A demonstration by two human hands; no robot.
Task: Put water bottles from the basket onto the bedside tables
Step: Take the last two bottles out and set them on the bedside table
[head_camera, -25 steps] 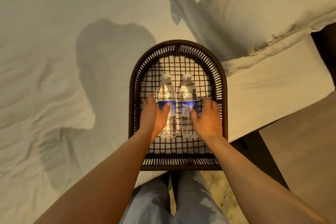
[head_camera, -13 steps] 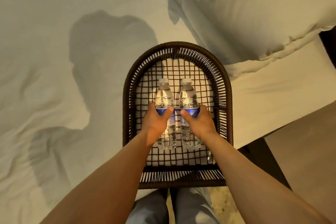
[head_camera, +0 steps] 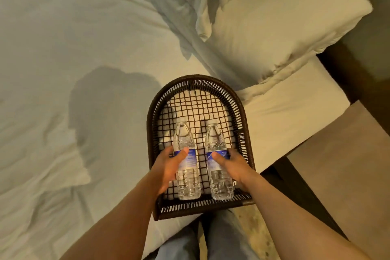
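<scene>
Two water bottles gripped in the basket, low centre of frame.

The left bottle (head_camera: 186, 160) and the right bottle (head_camera: 218, 162) lie side by side, caps toward frame top, in one dark woven basket (head_camera: 242, 116) resting on the bed (head_camera: 84, 48). The left hand (head_camera: 168, 167) has its fingers clamped on the left bottle; the right hand (head_camera: 234, 167) likewise on the right bottle, probably so both lift together. One pillow (head_camera: 274, 17) lies upper right. No bedside desk can be confirmed.
</scene>
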